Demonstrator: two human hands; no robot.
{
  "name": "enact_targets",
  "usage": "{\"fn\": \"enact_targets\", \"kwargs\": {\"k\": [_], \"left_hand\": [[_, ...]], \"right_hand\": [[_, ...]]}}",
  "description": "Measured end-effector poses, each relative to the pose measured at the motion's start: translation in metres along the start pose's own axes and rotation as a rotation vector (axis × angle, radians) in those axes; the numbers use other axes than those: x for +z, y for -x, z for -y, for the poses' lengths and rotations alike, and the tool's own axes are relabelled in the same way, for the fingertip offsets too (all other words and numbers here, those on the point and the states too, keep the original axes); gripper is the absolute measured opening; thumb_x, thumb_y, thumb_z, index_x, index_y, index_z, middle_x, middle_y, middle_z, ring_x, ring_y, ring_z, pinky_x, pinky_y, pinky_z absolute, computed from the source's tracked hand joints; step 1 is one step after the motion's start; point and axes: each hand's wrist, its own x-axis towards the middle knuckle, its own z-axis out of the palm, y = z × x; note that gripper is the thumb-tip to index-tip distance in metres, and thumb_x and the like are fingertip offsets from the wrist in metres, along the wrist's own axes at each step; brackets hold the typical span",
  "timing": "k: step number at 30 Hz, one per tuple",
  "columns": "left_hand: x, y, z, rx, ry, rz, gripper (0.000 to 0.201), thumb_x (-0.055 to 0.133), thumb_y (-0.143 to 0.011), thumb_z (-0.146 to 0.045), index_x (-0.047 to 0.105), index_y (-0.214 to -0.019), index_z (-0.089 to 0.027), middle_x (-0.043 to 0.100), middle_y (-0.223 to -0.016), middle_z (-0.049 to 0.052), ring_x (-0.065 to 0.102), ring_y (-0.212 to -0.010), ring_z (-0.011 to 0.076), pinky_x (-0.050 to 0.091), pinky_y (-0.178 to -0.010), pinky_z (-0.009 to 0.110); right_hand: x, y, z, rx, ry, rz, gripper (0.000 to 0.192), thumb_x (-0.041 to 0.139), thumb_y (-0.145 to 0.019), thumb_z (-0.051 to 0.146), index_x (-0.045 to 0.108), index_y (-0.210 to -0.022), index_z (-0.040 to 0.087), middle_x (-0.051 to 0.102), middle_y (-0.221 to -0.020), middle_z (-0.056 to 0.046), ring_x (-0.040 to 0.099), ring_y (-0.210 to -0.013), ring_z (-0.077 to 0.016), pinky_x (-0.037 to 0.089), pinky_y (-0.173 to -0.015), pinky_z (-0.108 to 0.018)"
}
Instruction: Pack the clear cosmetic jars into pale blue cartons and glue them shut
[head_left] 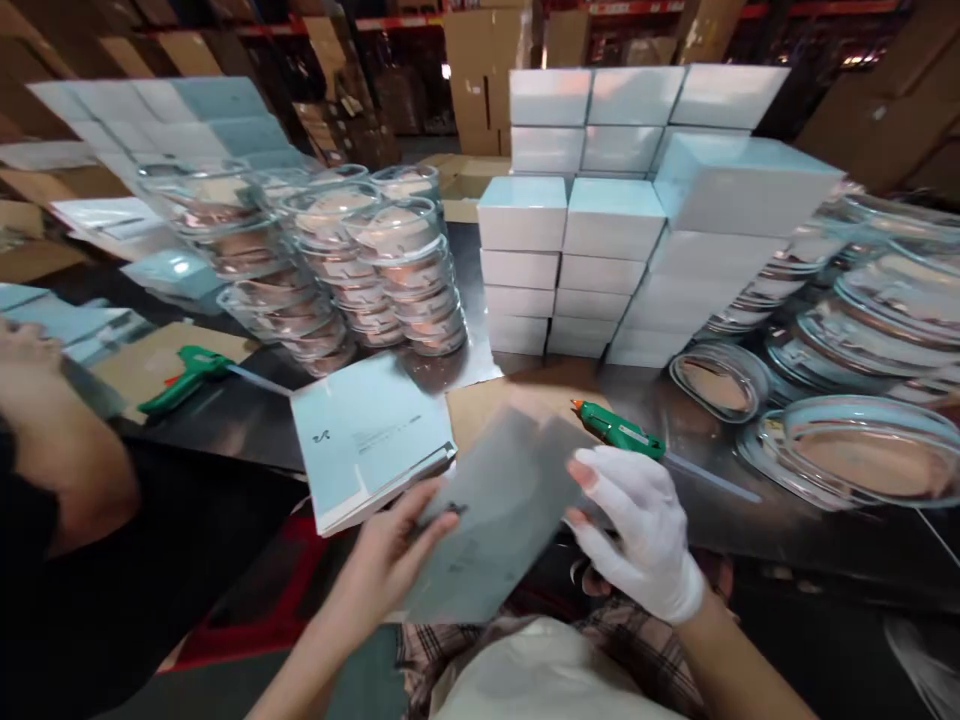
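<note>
The grey card (495, 530) is at the near edge of the bench (694, 430), pinched by the left hand (409, 540), while the gloved right hand (637, 525), finger and thumb apart, is by its other side, touching or not I cannot tell, near a green glue gun (621, 430).

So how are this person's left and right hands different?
The left hand is bare, but the right hand wears a white glove with a couple of fingertips poking out. The left hand holds one side of the grey card; the right hand is at the other side, and it's too blurry to tell if it's gripping. Both hands reach toward the same card.
</note>
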Motion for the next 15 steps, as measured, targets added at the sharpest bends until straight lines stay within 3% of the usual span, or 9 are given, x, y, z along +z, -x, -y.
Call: {"fn": "enact_targets", "kwargs": {"k": [2, 3, 7, 10, 13, 15], "left_hand": [[0.024, 0.006, -0.002, 0.066, 0.054, 0.299, 0.033, 0.061, -0.099, -0.049, 0.076, -0.112, -0.022, 0.081, -0.097, 0.005, 0.078, -0.084, 0.0201, 0.059, -0.072, 0.021], [0.029, 0.009, 0.003, 0.078, 0.052, 0.344, 0.032, 0.059, -0.100, -0.046, 0.075, -0.113, -0.022, 0.082, -0.098, 0.005, 0.078, -0.085, 0.0192, 0.059, -0.072, 0.020], [0.019, 0.018, 0.028, 0.087, 0.003, 0.361, 0.031, 0.059, -0.102, -0.043, 0.075, -0.118, -0.023, 0.082, -0.105, 0.006, 0.080, -0.090, 0.0194, 0.060, -0.076, 0.019], [0.015, 0.014, 0.039, 0.111, -0.025, 0.479, 0.031, 0.061, -0.101, -0.039, 0.074, -0.126, -0.026, 0.082, -0.113, 0.006, 0.080, -0.096, 0.0203, 0.061, -0.082, 0.022], [0.032, 0.008, 0.047, 0.147, 0.030, 0.521, 0.035, 0.064, -0.100, -0.035, 0.072, -0.132, -0.027, 0.079, -0.124, 0.008, 0.079, -0.107, 0.0231, 0.062, -0.092, 0.028], [0.048, 0.005, 0.052, 0.164, 0.091, 0.580, 0.035, 0.065, -0.099, -0.035, 0.073, -0.132, -0.026, 0.078, -0.128, 0.009, 0.077, -0.113, 0.0244, 0.061, -0.096, 0.029]], "right_hand": [[0.017, -0.001, 0.007, 0.100, -0.010, 0.001, 0.031, 0.063, -0.097, 0.021, 0.062, -0.127, 0.020, 0.076, -0.108, -0.011, 0.071, -0.101, -0.0264, 0.058, -0.091, -0.042], [0.023, 0.004, 0.008, 0.158, -0.040, 0.024, 0.023, 0.060, -0.098, 0.021, 0.063, -0.121, 0.019, 0.075, -0.102, -0.010, 0.071, -0.093, -0.0247, 0.058, -0.085, -0.040], [0.028, 0.041, 0.007, 0.335, -0.245, 0.194, 0.014, 0.057, -0.101, 0.024, 0.066, -0.109, 0.018, 0.073, -0.096, -0.009, 0.070, -0.087, -0.0212, 0.057, -0.079, -0.034], [0.023, 0.063, 0.005, 0.565, -0.416, 0.453, 0.015, 0.061, -0.099, 0.030, 0.071, -0.100, 0.019, 0.073, -0.091, -0.006, 0.067, -0.080, -0.0186, 0.055, -0.076, -0.030], [0.022, 0.077, 0.000, 0.748, -0.602, 0.740, 0.022, 0.064, -0.095, 0.037, 0.072, -0.087, 0.018, 0.071, -0.085, -0.004, 0.062, -0.076, -0.0167, 0.053, -0.072, -0.027], [0.021, 0.086, -0.004, 0.797, -0.655, 0.830, 0.029, 0.066, -0.091, 0.041, 0.068, -0.075, 0.017, 0.066, -0.080, -0.004, 0.058, -0.074, -0.0164, 0.052, -0.071, -0.027]]}}
